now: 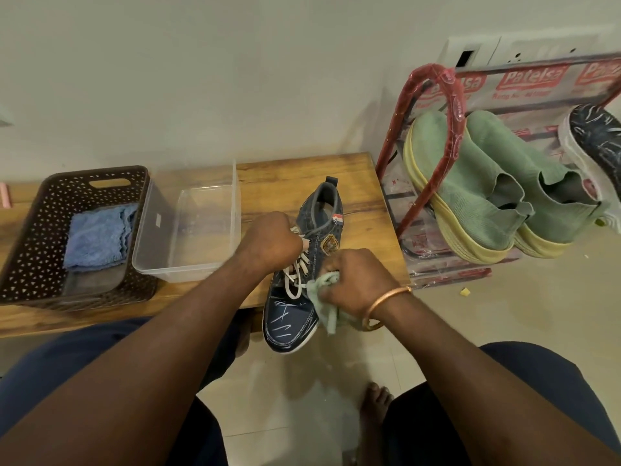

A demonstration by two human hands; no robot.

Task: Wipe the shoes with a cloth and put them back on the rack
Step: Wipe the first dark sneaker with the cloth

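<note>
Left hand (272, 242) grips the blue shoe (295, 317) by its laces, toe jutting past the front edge of the desk (285, 173), as the right hand (361, 280) clutches a green cloth (321, 297) against its side; steady bracing and short strokes should clean best.

The person is wearing dark navy legwear (67, 358) covering both thighs, and a thin copper-coloured bangle (383, 298) is circling the wrist of the right hand (361, 280). Both forearms (168, 348) are showing bare, as is one foot (376, 401).
</note>
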